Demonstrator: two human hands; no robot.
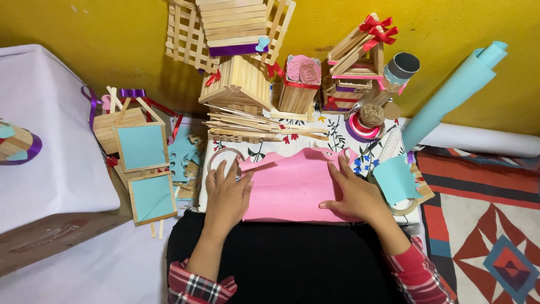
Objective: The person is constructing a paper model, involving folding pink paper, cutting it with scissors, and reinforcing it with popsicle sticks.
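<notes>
Pink paper [292,188] is lying flat on the flowery worktop [337,138], right in front of the person. Left hand [226,194] is spread, palm down on its left edge, right beside a tape ring [224,156]. Right hand [357,194] is spread flat too, pressing the right side. Stick houses [242,81] sit at the far side, blue frames [142,147] off to the left, blue paper roll [455,90] far right.

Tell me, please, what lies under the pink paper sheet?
The pink paper sheet rests on a floral cloth, which shows beyond its far edge. Whatever lies directly beneath stays hidden, covered by the sheet.
</notes>
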